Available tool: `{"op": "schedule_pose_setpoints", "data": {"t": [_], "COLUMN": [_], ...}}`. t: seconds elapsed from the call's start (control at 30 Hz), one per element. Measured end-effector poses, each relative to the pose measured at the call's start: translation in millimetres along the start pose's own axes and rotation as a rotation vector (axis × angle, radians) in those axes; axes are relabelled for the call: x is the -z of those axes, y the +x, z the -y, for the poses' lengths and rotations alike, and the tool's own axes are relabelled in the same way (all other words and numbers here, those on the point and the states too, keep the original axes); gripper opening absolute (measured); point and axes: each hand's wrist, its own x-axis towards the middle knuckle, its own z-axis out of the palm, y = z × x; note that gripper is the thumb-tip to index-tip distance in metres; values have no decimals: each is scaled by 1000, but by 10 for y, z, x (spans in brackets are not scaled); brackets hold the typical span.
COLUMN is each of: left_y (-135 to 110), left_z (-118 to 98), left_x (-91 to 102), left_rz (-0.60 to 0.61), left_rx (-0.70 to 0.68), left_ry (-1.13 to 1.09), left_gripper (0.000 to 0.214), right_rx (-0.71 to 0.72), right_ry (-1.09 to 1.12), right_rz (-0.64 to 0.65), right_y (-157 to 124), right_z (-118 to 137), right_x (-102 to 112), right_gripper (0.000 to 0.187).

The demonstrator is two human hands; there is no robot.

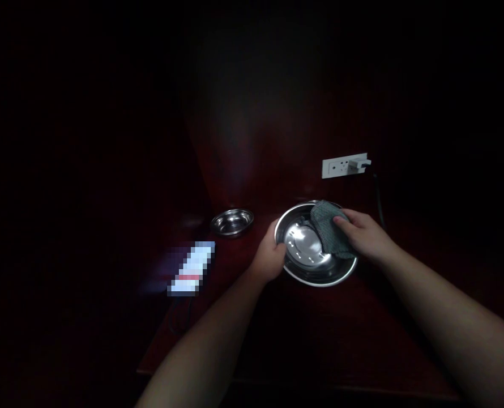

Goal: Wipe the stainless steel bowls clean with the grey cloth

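A shiny steel bowl [305, 246] is held tilted toward me above the dark red table. My left hand [269, 254] grips its left rim, the thumb lying over the edge and the other fingers hidden behind. In my right hand [364, 233] is a folded grey-green cloth [330, 229], pinched under the thumb. The cloth lies over the bowl's upper right rim and hangs into its inside. Some of the right fingers are out of sight behind the cloth.
A smaller steel bowl [232, 221] stands at the back left. Nearer lies a lit, pixelated screen [192, 269] with a cable below it. A wall socket [344, 165] holds a plug, its cord hanging down. The table's front edge [303, 388] shows; the surroundings are very dark.
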Motion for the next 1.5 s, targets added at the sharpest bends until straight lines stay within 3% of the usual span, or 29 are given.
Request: {"op": "schedule_pose_setpoints", "data": {"t": [0.13,0.3,0.47,0.57,0.73,0.87,1.03,1.2,1.5], "left_y": [-1,-45,-79,-87,-139,-171,-174,-169,-162], "left_z": [2,62,94,66,11,9,22,1,41], "left_x": [1,-53,-134,-171,-218,-238,-232,-220,-227], "left_rz": [39,8,-87,-51,50,46,16,-33,-60], "left_rx": [-36,-51,7,10,-68,-97,-77,-21,0], "left_ry": [23,-7,-171,-254,-291,-265,-217,-164,-143], "left_gripper": [64,60,68,69,69,65,60,58,53], "right_rx": [-17,90,85,80,145,163,38,49,65], "right_ry": [-65,-152,-89,-88,-432,-637,-550,-426,-391], "right_rz": [117,37,-61,-47,-32,-52,-60,-114,-243], "right_y": [32,39,18,34,104,118,64,-5,-39], "right_z": [-48,-82,-65,-101,-214,-230,-182,-118,-22], "right_x": [9,0,-23,-47,-43,-33,-99,-138,-96], "right_gripper": [26,22,21,23,26,30,19,17,21]}}
